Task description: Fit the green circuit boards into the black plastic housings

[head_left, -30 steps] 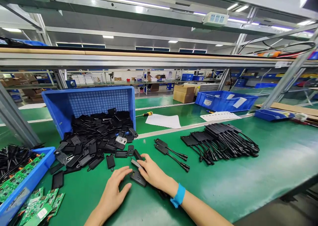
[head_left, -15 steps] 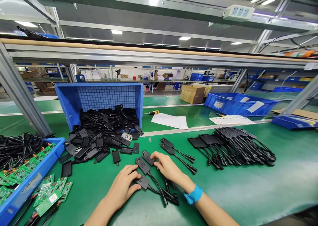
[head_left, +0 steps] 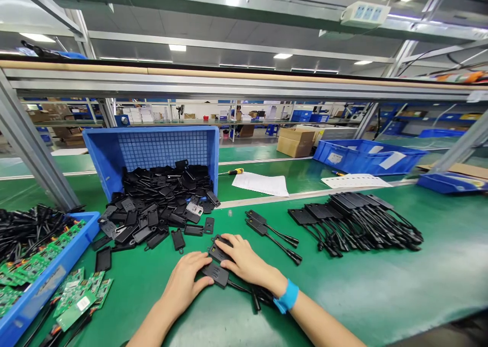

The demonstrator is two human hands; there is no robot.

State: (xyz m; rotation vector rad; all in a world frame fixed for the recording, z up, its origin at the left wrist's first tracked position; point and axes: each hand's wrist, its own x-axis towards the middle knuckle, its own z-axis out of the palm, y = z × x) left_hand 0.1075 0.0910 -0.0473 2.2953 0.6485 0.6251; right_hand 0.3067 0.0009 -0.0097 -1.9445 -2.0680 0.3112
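In the head view, my left hand point(head_left: 186, 280) has its fingers and thumb closed on the end of a flat black plastic case with cables point(head_left: 216, 275). My right hand point(head_left: 247, 260) grips a second black case point(head_left: 218, 250) just above it, with another case edge showing beside it. Black cables with plugs point(head_left: 256, 302) run from these cases to the lower right, partly under my right wrist. Two more cabled cases point(head_left: 256, 226) lie a little beyond my right hand. A blue band point(head_left: 286, 296) is round my right wrist.
A tipped blue crate point(head_left: 152, 133) spills black case shells point(head_left: 163, 194). At left, a blue tray point(head_left: 49, 271) holds cables and green circuit boards; loose boards point(head_left: 80, 296) lie beside it. Finished-looking cabled cases point(head_left: 354, 220) are lined up at right. Behind are paper sheets point(head_left: 263, 183) and a screwdriver point(head_left: 235, 171).
My right hand has moved left with its case, bringing it over and against the neighbouring one. My left hand has shifted slightly left with the lower case.
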